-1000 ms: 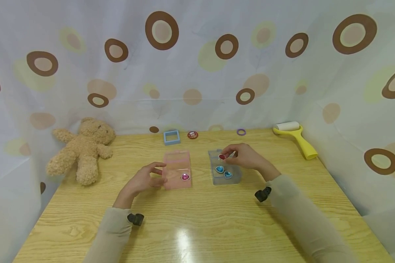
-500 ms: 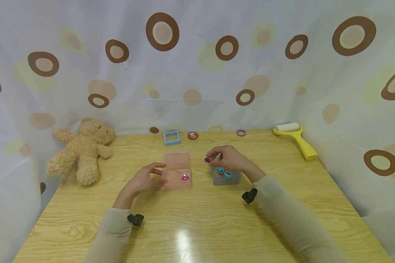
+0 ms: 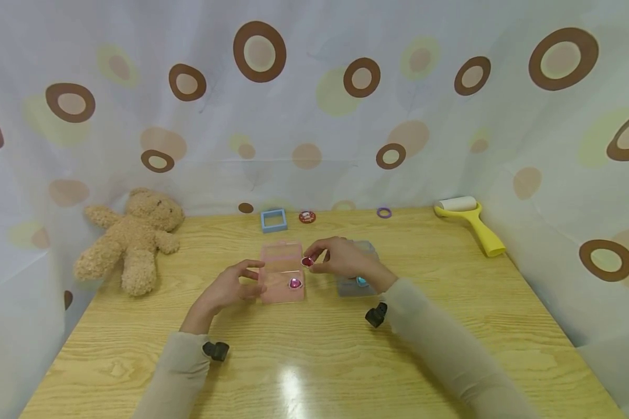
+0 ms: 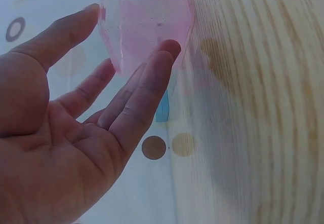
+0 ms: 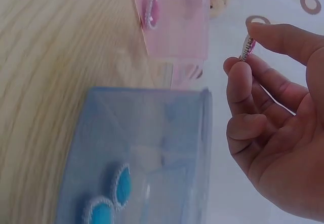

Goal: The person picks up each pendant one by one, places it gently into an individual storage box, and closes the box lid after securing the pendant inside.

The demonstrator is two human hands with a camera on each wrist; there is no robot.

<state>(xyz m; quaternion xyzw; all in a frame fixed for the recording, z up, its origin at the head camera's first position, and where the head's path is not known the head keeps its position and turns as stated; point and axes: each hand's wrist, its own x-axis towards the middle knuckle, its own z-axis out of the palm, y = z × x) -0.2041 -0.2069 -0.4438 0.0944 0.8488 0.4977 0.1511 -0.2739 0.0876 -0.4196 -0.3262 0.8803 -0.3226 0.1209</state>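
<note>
I have the red gem pinched between the thumb and forefinger of the right hand; the right wrist view shows it edge-on, clear of the table. From the head view it sits in the air just beside the right edge of the pink box, whose lid lies open on the far side. I read this as the carrying step, from the blue box across to the pink one. The next move, as I judge it, calls for a little more travel left, then lowering the gem over the near half before I let the pinch go, without knocking the pink gem that lies there toward the right.

The left hand holds nothing; its fingers are loosely spread at the pink box's left edge, and I can't tell whether they touch it. I would leave it there to steady the box.

Under the right forearm side, the blue box holds two blue gems, seen best from the right wrist.

Farther out, I see a blue frame, a badge and a purple ring along the back, the bear at left and the roller at right.
</note>
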